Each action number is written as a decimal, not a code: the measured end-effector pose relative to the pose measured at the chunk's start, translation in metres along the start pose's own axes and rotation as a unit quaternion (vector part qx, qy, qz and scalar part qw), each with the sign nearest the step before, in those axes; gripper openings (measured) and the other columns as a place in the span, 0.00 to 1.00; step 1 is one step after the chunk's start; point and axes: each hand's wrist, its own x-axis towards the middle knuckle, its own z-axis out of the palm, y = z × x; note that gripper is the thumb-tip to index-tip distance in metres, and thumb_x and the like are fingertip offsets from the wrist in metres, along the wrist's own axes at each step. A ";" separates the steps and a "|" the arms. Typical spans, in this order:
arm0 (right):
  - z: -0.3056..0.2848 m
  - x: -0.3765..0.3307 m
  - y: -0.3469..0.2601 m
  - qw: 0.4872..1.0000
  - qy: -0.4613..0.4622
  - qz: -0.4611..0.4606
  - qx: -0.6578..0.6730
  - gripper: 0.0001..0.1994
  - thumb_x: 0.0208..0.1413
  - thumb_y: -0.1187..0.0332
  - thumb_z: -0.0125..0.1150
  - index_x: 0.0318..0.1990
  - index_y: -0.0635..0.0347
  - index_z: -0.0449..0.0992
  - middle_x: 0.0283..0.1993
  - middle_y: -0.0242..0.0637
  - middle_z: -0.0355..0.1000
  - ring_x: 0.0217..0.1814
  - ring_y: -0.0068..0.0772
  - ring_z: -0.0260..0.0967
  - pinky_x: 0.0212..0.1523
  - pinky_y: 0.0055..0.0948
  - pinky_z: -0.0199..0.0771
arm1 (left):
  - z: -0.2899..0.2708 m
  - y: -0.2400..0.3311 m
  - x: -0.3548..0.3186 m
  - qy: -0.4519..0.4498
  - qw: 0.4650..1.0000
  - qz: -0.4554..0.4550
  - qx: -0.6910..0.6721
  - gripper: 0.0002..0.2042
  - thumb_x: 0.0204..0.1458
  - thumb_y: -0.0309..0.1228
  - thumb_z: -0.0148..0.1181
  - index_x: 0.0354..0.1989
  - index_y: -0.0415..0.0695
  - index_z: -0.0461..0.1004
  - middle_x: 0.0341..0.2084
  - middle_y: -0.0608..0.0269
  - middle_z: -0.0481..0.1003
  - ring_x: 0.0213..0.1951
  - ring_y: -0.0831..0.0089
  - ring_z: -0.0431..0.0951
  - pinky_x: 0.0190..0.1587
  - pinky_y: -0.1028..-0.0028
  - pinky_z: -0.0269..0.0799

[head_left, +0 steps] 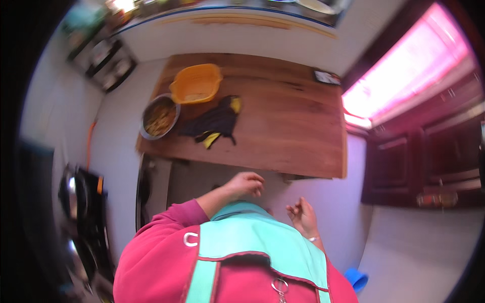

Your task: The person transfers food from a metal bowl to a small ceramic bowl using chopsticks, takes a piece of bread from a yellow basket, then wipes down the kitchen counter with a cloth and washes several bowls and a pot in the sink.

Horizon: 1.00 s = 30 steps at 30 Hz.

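Observation:
My left hand (246, 183) hovers below the near edge of the wooden table (293, 126), fingers curled loosely, with nothing visible in it. My right hand (302, 214) is lower and to the right, palm turned up, thumb and fingers pinched lightly together; I cannot see anything between them. Both hands sit just above my turquoise apron and pink sleeves. On the table's left end stand a yellow plastic tub (196, 83) and a round metal bowl (159, 117) holding cut yellowish food. A dark cloth with yellow patches (216, 122) lies beside them.
A small dark flat object (327, 77) lies at the table's far right corner. Dark wooden cabinets (429, 161) stand at right under a bright window (409, 70). A stove with pots (81, 202) is at left. A blue object (356, 279) lies on the floor.

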 end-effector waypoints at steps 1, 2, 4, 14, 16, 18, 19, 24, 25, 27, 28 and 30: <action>0.003 -0.002 0.006 0.999 -0.014 0.035 0.007 0.13 0.60 0.64 0.47 0.47 0.63 0.68 0.32 0.37 0.74 0.37 0.35 0.74 0.40 0.28 0.75 | 0.002 -0.012 -0.028 0.011 1.000 -0.016 -0.011 0.09 0.54 0.33 0.53 0.35 0.39 0.72 0.22 0.63 0.74 0.23 0.77 0.75 0.27 0.80 0.70; 0.013 0.001 0.008 0.997 -0.034 0.066 0.017 0.13 0.61 0.65 0.46 0.47 0.63 0.68 0.32 0.37 0.74 0.37 0.34 0.74 0.39 0.27 0.75 | 0.004 -0.022 -0.059 0.047 0.998 -0.023 0.019 0.09 0.54 0.33 0.53 0.35 0.39 0.72 0.21 0.63 0.74 0.22 0.78 0.74 0.26 0.80 0.70; 0.017 0.028 -0.035 0.982 -0.082 0.092 -0.146 0.12 0.61 0.66 0.45 0.47 0.62 0.68 0.32 0.37 0.73 0.37 0.34 0.73 0.39 0.27 0.75 | 0.031 -0.063 -0.041 0.087 0.996 0.026 -0.016 0.09 0.55 0.33 0.52 0.35 0.39 0.72 0.23 0.64 0.74 0.23 0.78 0.74 0.26 0.79 0.70; 0.096 -0.053 0.067 0.800 -0.291 0.290 -0.438 0.12 0.59 0.71 0.45 0.50 0.62 0.67 0.43 0.40 0.71 0.42 0.33 0.71 0.41 0.26 0.73 | 0.107 -0.302 -0.264 0.494 0.722 0.183 -0.449 0.07 0.55 0.34 0.53 0.34 0.43 0.72 0.25 0.64 0.74 0.25 0.78 0.74 0.25 0.81 0.71; 0.091 -0.065 0.090 0.787 -0.313 0.285 -0.449 0.12 0.59 0.71 0.46 0.49 0.62 0.67 0.42 0.39 0.71 0.41 0.33 0.72 0.40 0.26 0.74 | 0.115 -0.328 -0.262 0.471 0.700 0.253 -0.473 0.07 0.55 0.33 0.52 0.37 0.43 0.71 0.29 0.62 0.75 0.28 0.77 0.76 0.28 0.80 0.72; 0.090 -0.083 0.119 0.785 -0.317 0.301 -0.439 0.12 0.59 0.71 0.46 0.49 0.63 0.67 0.41 0.39 0.71 0.41 0.32 0.71 0.43 0.28 0.73 | 0.131 -0.332 -0.274 0.449 0.748 0.232 -0.429 0.07 0.55 0.33 0.53 0.36 0.42 0.71 0.28 0.63 0.75 0.28 0.76 0.75 0.30 0.79 0.72; 0.091 -0.101 0.137 0.785 -0.306 0.303 -0.445 0.12 0.59 0.71 0.46 0.48 0.63 0.67 0.41 0.39 0.71 0.41 0.32 0.71 0.44 0.29 0.72 | 0.142 -0.342 -0.288 0.432 0.773 0.219 -0.411 0.07 0.55 0.33 0.53 0.36 0.42 0.71 0.27 0.63 0.75 0.27 0.76 0.75 0.30 0.79 0.72; 0.089 -0.190 0.239 0.723 -0.315 0.399 -0.468 0.10 0.59 0.71 0.46 0.46 0.64 0.68 0.40 0.38 0.70 0.41 0.31 0.69 0.46 0.28 0.70 | 0.181 -0.457 -0.383 0.473 0.703 0.244 -0.471 0.07 0.55 0.31 0.50 0.37 0.41 0.70 0.27 0.60 0.74 0.26 0.75 0.75 0.29 0.78 0.72; 0.091 -0.202 0.263 0.698 -0.343 0.418 -0.470 0.10 0.59 0.71 0.46 0.46 0.64 0.68 0.40 0.38 0.70 0.41 0.31 0.69 0.46 0.28 0.70 | 0.181 -0.488 -0.411 0.489 0.674 0.260 -0.489 0.07 0.56 0.30 0.49 0.37 0.40 0.70 0.29 0.60 0.74 0.28 0.75 0.75 0.30 0.78 0.72; 0.107 -0.229 0.299 0.652 -0.368 0.424 -0.510 0.09 0.59 0.72 0.45 0.44 0.64 0.69 0.36 0.37 0.70 0.40 0.29 0.69 0.46 0.27 0.70 | 0.200 -0.506 -0.476 0.589 0.609 0.209 -0.489 0.07 0.55 0.32 0.51 0.37 0.41 0.70 0.27 0.63 0.74 0.27 0.76 0.75 0.30 0.78 0.72; 0.106 -0.242 0.315 0.649 -0.371 0.426 -0.509 0.09 0.59 0.71 0.46 0.43 0.64 0.69 0.34 0.35 0.70 0.39 0.28 0.70 0.45 0.27 0.70 | 0.216 -0.519 -0.506 0.629 0.581 0.179 -0.484 0.07 0.55 0.33 0.52 0.36 0.42 0.71 0.26 0.65 0.74 0.26 0.77 0.75 0.30 0.79 0.73; 0.115 -0.255 0.350 0.629 -0.394 0.432 -0.512 0.08 0.60 0.70 0.46 0.41 0.63 0.70 0.30 0.34 0.70 0.37 0.28 0.71 0.43 0.26 0.72 | 0.225 -0.551 -0.535 0.664 0.506 0.229 -0.501 0.07 0.55 0.32 0.52 0.36 0.42 0.71 0.27 0.65 0.74 0.27 0.78 0.75 0.30 0.78 0.73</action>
